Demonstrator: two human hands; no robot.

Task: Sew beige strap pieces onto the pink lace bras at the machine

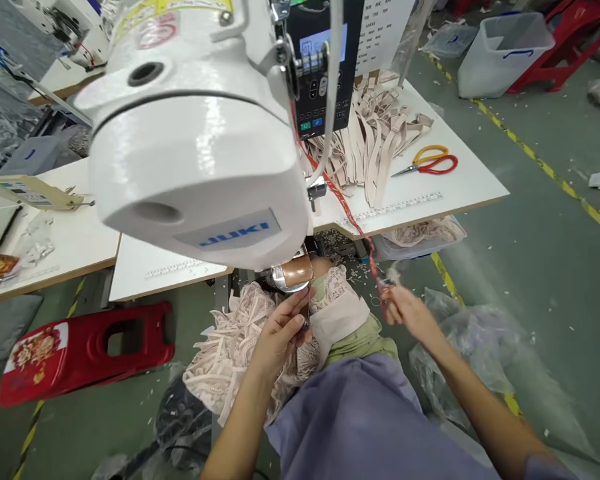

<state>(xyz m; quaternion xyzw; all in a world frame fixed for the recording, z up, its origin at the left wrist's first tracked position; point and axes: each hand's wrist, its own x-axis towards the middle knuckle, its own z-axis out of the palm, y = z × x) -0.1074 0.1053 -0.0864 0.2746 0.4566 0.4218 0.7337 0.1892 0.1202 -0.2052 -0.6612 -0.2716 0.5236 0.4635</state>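
Observation:
In the head view, my left hand [283,327] is below the head of a white sewing machine [195,167]. Its thumb and fingers pinch a small dark, shiny metal piece [307,323], whose exact kind I cannot make out. My right hand [405,312] is out to the right, its fingers closed on a small metal tool at the lower end of a red braided cord [347,210]; the fingers hide most of this tool. Beige lace garments [230,360] lie heaped under and beside my left hand. Another beige lace piece [337,323] rests over green cloth on my lap.
Scissors [430,162] with yellow and red handles lie on the white table [473,183], beside beige strips [375,140]. A control panel [325,73] stands behind the machine. On the floor are a red stool [87,347], a clear bin [500,53] and plastic bags [473,340].

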